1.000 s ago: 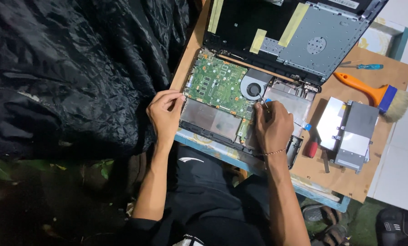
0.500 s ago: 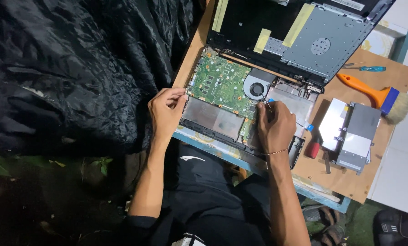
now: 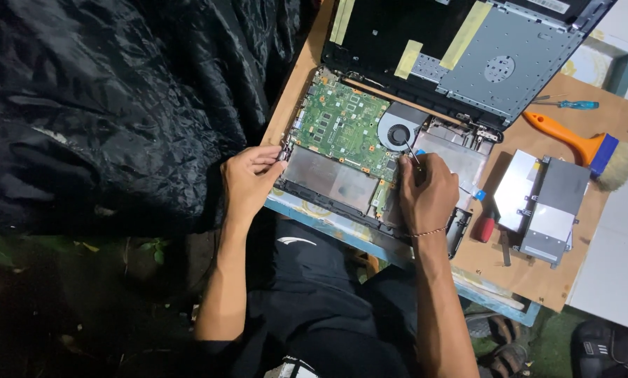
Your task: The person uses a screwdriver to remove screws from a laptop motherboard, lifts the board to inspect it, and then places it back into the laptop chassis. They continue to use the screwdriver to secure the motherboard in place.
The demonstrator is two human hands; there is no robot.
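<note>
- While the opened laptop base [image 3: 356, 168] lies on the wooden board [image 3: 531, 273] in front of the seated person, both hands rest on it.
- Left hand [image 3: 247, 178]: fingers curled and pressed together, tips gripping the left edge of the base, just beside the green circuit board [image 3: 342, 126].
- Right hand [image 3: 426, 192]: fingers bunched, pinching a thin screwdriver [image 3: 412, 152]; shaft tip points up toward the round cooling fan [image 3: 399, 133], close below it. Contact with a screw too small to tell.
- Thin bracelet on the right wrist.
- Grey metal plate [image 3: 331, 178] sits below the circuit board, between the two hands.
- Laptop lid part [image 3: 482, 56], dark with a grey panel, stands behind the base; yellow tape strips [image 3: 466, 31] stuck on it.
- Right of the base, on the board: silver drive caddy [image 3: 545, 203], apart from the right hand.
- Orange-handled brush [image 3: 580, 147] with pale bristles lies above the caddy.
- Small blue-handled screwdriver [image 3: 573, 104] near the board's far edge.
- Red-handled tool [image 3: 485, 227] just right of the right wrist.
- Black plastic sheet [image 3: 118, 105] covers the left side, touching the board's left edge.
</note>
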